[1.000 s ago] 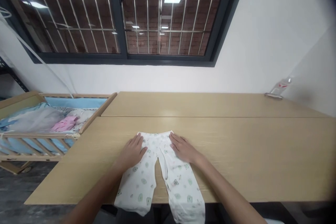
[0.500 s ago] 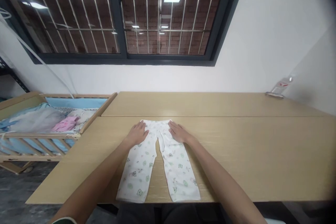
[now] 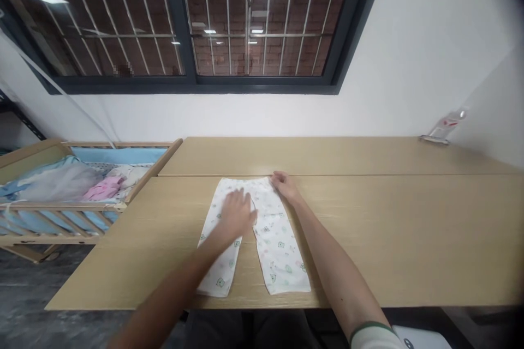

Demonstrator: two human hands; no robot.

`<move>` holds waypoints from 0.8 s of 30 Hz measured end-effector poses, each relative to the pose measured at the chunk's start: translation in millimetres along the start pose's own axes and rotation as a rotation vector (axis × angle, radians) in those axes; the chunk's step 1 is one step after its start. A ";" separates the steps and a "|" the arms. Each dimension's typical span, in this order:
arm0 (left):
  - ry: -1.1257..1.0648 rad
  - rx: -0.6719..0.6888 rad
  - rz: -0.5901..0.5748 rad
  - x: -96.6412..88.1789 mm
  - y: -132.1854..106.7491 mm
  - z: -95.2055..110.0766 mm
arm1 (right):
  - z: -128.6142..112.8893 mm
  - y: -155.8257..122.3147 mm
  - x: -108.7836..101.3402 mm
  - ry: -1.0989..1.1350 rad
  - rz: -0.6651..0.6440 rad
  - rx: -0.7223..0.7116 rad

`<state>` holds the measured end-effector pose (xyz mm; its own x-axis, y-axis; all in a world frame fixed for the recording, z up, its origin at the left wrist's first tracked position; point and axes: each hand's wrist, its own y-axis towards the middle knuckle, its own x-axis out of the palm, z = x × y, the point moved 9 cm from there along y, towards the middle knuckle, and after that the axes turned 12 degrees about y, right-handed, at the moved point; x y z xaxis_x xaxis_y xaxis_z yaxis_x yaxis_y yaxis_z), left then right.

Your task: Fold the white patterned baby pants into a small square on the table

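A pair of small white baby trousers [image 3: 278, 251] with green prints lies flat on the light wooden table [image 3: 388, 229], waistband away from me, both legs pointing at the near edge. My left hand [image 3: 236, 212] rests flat on the middle of the trousers near the crotch, fingers stretched out. My right hand [image 3: 284, 185] sits at the waistband's right corner with its fingers curled onto the cloth.
A wooden cot [image 3: 82, 191] with blue lining and pink and white clothes stands at the left, against the table. A small clear stand with a red mark [image 3: 444, 128] is at the table's far right. A barred window fills the wall above.
The trousers have slid farther onto the table, away from the near edge. My left hand moved from the waistband's left corner to the middle; my right hand went to the waistband's right corner and curled.
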<state>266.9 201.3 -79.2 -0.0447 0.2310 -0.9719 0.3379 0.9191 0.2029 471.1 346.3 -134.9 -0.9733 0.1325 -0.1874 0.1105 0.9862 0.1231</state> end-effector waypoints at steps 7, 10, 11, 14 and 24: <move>-0.263 0.265 -0.185 -25.3 -87.2 141.4 | 3.2 6.4 11.1 0.034 -0.017 0.088; -0.325 0.226 -0.266 -5.6 -96.6 161.1 | 2.7 8.4 15.1 0.010 -0.030 0.104; -0.347 0.214 -0.276 -0.6 -96.8 163.6 | 3.2 9.4 16.0 -0.005 -0.029 0.105; -0.403 0.189 -0.280 7.9 -95.9 165.3 | 6.7 12.6 17.0 -0.066 0.003 0.097; -0.432 0.167 -0.125 8.0 -105.3 160.6 | 9.4 10.6 16.8 -0.236 0.083 0.002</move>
<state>381.9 55.0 -127.5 0.2881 -0.0648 -0.9554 0.5028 0.8593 0.0933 457.8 359.9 -145.9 -0.8870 0.2325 -0.3989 0.1889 0.9711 0.1459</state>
